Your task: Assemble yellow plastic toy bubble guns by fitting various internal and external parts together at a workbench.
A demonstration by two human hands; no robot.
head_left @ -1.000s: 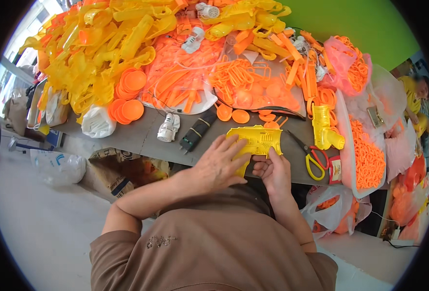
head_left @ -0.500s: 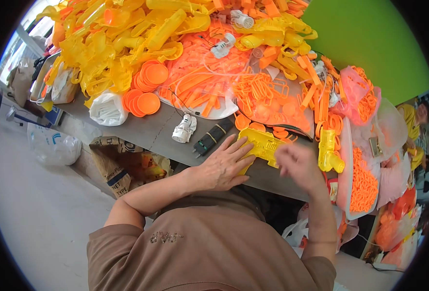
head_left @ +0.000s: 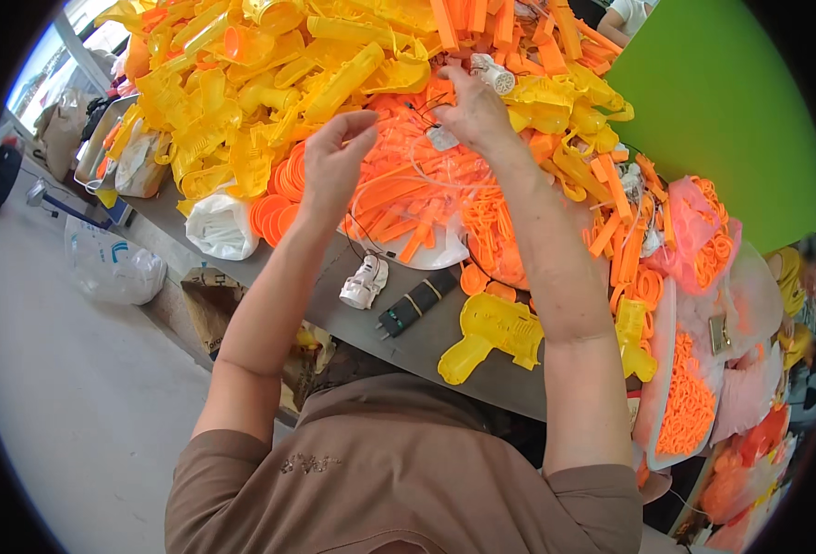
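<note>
The right hand reaches over the orange strips toward the bench's far side, fingers bent; whether they grip anything I cannot tell. A white unit lies just beside its fingertips, a second white unit below its thumb. The left hand hovers with thumb and forefinger curled close, any hold unclear. A yellow shell lies near the front edge, well apart from all fingers.

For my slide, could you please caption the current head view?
Left hand and right hand reach over heaped yellow and orange plastic parts.
</note>
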